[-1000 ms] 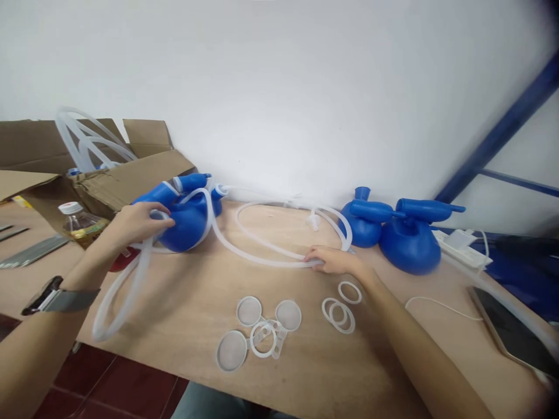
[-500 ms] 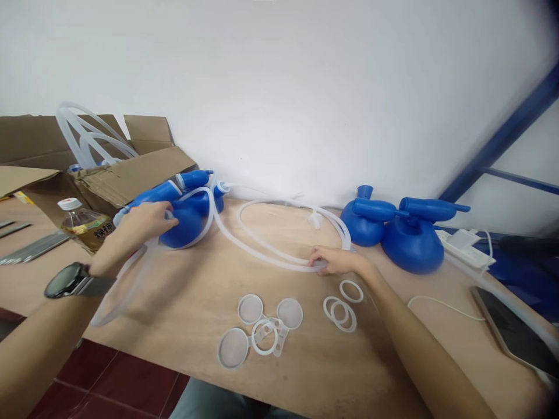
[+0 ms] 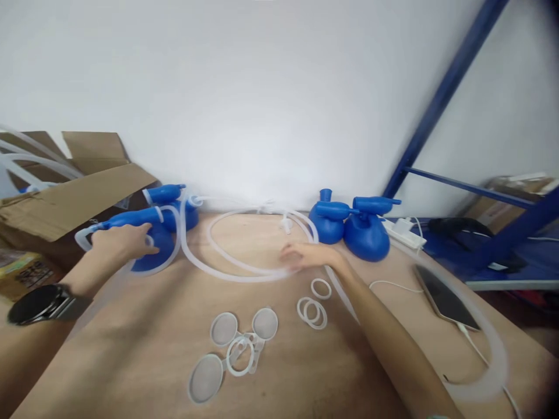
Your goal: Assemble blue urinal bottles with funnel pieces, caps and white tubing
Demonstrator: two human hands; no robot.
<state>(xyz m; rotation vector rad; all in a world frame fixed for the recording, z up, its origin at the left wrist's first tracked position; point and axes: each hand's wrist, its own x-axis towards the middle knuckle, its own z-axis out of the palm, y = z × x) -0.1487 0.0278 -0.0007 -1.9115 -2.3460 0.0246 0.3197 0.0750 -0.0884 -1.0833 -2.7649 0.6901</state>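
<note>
The left grip [image 3: 122, 241] pinched pale tubing [image 3: 149, 240]; the right grip [image 3: 301, 256] was blurred beyond telling. A snagged coil [image 3: 244, 279] risked toppling the blue bulb [image 3: 161, 249].

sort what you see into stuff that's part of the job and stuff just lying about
Likely part of the job:
translucent tubing, at the right hand
blue containers, by the left hand
mesh discs and white rings, probably loose parts
cardboard box, holding similar tubing

Apparently just lying about:
phone
power strip
</note>
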